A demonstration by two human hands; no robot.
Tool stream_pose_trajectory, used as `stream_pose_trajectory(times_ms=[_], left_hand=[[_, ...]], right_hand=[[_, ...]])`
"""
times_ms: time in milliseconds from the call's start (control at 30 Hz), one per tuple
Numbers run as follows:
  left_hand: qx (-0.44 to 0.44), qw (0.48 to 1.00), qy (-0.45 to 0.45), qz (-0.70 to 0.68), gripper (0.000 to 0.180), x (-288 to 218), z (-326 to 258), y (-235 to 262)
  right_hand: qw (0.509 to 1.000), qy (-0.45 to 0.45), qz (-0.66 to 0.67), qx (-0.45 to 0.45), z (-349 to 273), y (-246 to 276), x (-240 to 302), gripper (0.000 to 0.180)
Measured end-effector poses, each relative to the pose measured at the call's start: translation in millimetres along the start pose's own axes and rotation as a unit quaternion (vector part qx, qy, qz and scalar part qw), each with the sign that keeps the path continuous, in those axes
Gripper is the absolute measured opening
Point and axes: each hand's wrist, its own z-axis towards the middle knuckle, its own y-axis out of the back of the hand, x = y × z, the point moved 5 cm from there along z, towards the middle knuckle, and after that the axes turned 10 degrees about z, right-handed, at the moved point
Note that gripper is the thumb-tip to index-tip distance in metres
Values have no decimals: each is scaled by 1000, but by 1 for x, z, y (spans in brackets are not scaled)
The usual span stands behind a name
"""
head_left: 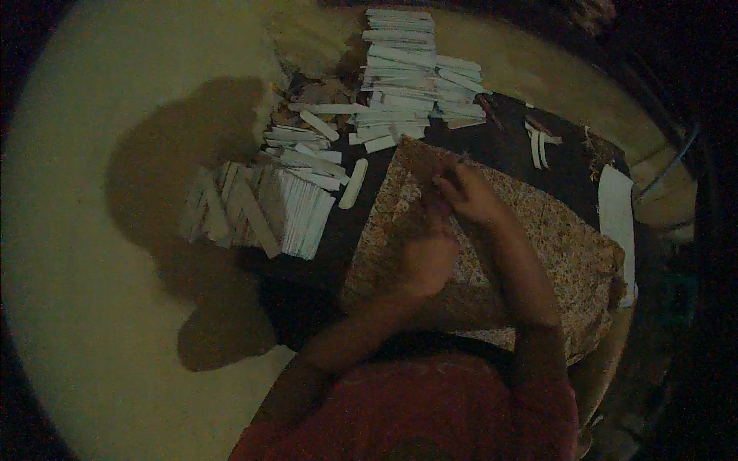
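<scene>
My left hand (pixel 430 263) is over a speckled brown board (pixel 569 253) in front of me, its fingers curled and pointing away from me. Just beyond it and to the right, my right hand (pixel 473 196) bends its fingers inward toward the left fingertips. Both hands look closed, close together above the board's far left part. Dimness and blur hide whatever lies between the fingers.
Tall stacks of flat pale strips (pixel 400 77) stand at the far side. More strips (pixel 307 211) are piled at left, with one loose strip (pixel 354 184) beside them on the dark cloth (pixel 300 292). A white sheet-like piece (pixel 617 215) lies right of the board.
</scene>
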Motion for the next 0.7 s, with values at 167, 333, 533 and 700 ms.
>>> stream_pose_trajectory(times_ms=[167, 333, 533, 700], left_hand=[[-40, 999, 31, -2, 34, -1, 1, -15], [-39, 981, 42, 187, 31, -12, 0, 4], [-45, 998, 22, -37, 56, 3, 0, -32], [-1, 996, 66, -63, 54, 3, 2, 10]], right_hand=[[995, 53, -76, 39, 2, -5, 27, 16], [1000, 19, -2, 0, -7, 9, 31, 19], [991, 104, -74, 30, -1, 3, 30, 17], [994, 83, -63, 15, -6, 17, 27, 17]])
